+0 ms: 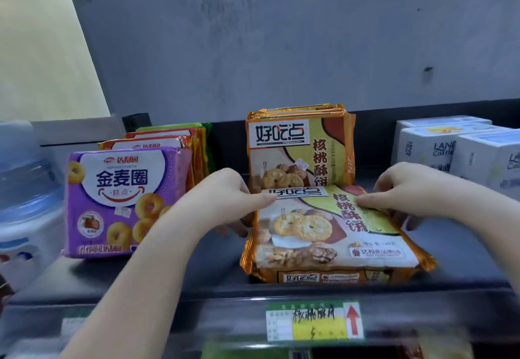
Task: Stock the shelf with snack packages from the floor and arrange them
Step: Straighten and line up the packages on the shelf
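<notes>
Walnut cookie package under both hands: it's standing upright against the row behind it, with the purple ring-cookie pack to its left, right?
Not upright: in the head view the walnut cookie package lies flat, face up, both hands on its far end. The purple ring-cookie pack is to its left.

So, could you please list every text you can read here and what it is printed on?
"好吃点" and "核桃酥饼": flat orange package under both hands, and the upright orange package behind it.
"达利园", "金麦圈", "糕点": purple package.
"LAN...", cut off: white boxes.
Shelf price tag: handwriting too blurred.
</notes>
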`<action>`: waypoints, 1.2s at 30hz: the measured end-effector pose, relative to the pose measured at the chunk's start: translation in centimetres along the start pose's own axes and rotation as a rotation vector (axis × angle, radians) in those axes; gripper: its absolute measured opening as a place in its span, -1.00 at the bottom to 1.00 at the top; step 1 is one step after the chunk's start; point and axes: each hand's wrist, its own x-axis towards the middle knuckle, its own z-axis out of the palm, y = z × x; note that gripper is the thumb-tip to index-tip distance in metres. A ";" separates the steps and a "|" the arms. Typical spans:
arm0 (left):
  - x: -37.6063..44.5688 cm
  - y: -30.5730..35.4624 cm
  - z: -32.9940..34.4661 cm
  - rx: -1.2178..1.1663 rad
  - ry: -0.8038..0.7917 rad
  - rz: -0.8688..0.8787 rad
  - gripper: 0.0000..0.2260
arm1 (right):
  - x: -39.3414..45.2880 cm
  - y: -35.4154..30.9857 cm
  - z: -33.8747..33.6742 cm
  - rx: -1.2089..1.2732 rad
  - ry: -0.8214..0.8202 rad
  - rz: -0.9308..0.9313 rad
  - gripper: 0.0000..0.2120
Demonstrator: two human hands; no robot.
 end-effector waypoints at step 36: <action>-0.9 11.0 5.4 -0.301 0.780 0.588 -0.95 | -0.3 10.2 -7.3 0.307 1.140 -0.619 -0.93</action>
